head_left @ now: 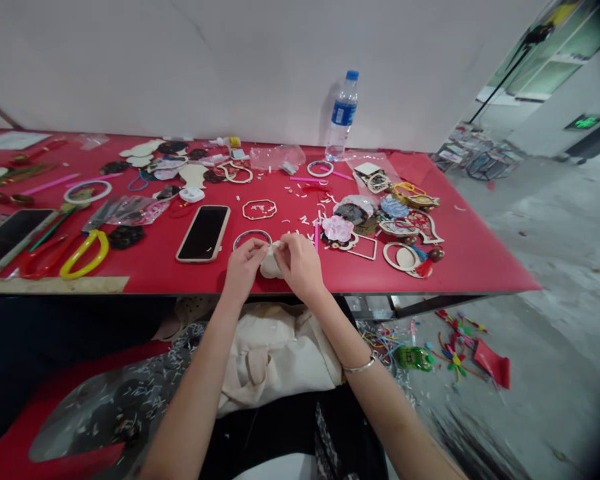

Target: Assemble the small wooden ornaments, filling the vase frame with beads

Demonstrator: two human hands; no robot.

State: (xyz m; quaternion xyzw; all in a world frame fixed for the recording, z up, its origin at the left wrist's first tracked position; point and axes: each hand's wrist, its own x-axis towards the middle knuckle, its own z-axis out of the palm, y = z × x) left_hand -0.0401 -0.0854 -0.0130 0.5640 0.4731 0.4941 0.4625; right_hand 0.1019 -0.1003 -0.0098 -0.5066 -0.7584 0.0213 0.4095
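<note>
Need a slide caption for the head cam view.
Head view: left hand and right hand pinch a soft white piece at the edge of a red table, among openwork frames and a smartphone.

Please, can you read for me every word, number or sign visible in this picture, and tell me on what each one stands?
Nothing can be read: the blue label on the plastic water bottle and the green lit sign on the wall at right are too small and blurred.
</note>
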